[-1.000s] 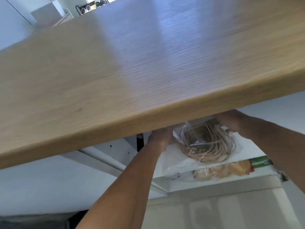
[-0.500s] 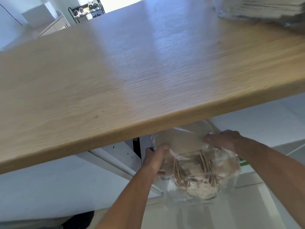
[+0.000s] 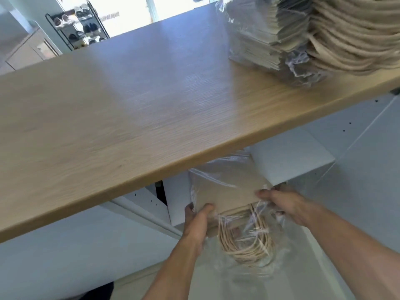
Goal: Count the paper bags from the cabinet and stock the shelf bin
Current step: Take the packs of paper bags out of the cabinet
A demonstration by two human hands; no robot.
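i see both hands low in the frame, under the front edge of the counter. between them, just below centre, is a pack of flat brown paper bags wrapped in clear plastic. the left hand grasps the pack's left edge, thumb on top and fingers curled underneath. the right hand pinches the right edge through the crinkled plastic, thumb on the top face. the pack's far end is hidden under the counter edge. at its near end a tangle of twine handles droops inside the plastic at lower centre. a white shelf of the cabinet shows behind it, right of centre. in the upper right another wrapped stack of bags sits on the counter, its handles fanned toward the right edge. a blurred shoe rack stands in the upper left.
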